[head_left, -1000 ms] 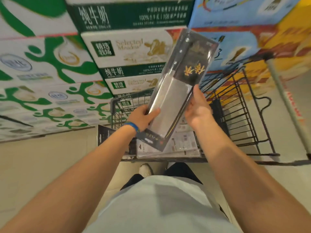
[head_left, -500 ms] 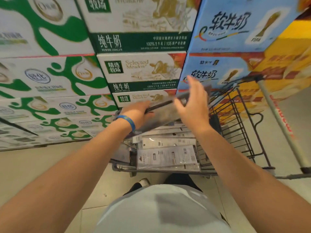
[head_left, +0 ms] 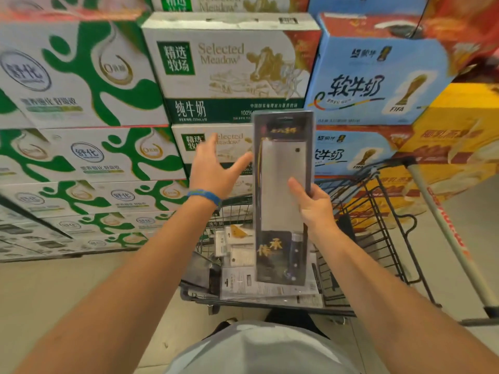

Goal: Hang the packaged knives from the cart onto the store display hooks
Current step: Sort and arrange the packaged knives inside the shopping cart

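While the left hand (head_left: 216, 172) spreads empty fingers, the right hand (head_left: 314, 211) grips a glossy rectangular knife package (head_left: 280, 168).

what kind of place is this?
Likely a supermarket aisle: stacked milk cases, a wire shopping cart, and a packaged cleaver with a hang-hole card, gripped in the right hand.

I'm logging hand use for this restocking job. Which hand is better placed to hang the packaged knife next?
Right. The right hand grips the packaged knife upright at its right edge. The left hand is open beside it, holding nothing.
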`<state>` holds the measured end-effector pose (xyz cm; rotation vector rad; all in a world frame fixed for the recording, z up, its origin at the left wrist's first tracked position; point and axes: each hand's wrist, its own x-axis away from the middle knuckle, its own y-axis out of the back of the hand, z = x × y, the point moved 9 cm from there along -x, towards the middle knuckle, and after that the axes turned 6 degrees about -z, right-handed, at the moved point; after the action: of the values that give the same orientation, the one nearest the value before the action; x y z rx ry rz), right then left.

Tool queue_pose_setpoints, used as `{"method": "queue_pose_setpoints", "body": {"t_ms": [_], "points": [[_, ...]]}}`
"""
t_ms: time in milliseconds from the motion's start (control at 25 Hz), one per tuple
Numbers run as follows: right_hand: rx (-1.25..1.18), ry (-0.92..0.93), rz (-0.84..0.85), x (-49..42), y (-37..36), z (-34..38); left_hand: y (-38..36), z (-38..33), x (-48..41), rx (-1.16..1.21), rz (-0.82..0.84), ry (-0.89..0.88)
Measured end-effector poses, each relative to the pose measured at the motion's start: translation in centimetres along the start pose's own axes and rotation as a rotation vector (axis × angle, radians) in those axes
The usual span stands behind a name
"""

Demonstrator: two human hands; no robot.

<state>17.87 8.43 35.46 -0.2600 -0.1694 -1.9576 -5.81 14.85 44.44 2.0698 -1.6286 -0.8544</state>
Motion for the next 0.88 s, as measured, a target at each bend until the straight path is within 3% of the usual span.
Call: {"method": "queue_pose_setpoints", "body": {"t_ms": [80,160,320,520,600,720,880], "points": [[-0.087,-0.063,-0.028,0.0,0.0,0.4,-5.3,2.7,2.8,0.344,0.332,0.363],[-0.132,-0.065,-0.001,-0.1,-0.6,1.0,-8.0,2.7,4.7,0.562,0.450,0.488],[0.050,-0.026,0.012,-0.4,-1.7,0.9,-6.7,3.1,4.4,0.517,0.290,0.331],[0.330,-0.147,0.232,0.7,-6.6,-1.2,-1.6,4.6,5.6,0.232,0.107,0.033],[0.320,-0.291,0.310,2.3,-9.4,-2.5,-0.4,5.6,7.1,0.053,0.084,-0.025],[0.205,-0.480,0.365,4.4,-12.7,-4.2,0.1,8.0,9.4,-0.030,0.107,-0.015],[0.018,-0.566,0.365,6.0,-15.0,-5.2,-0.7,10.6,11.5,-0.154,0.130,0.029]]}}
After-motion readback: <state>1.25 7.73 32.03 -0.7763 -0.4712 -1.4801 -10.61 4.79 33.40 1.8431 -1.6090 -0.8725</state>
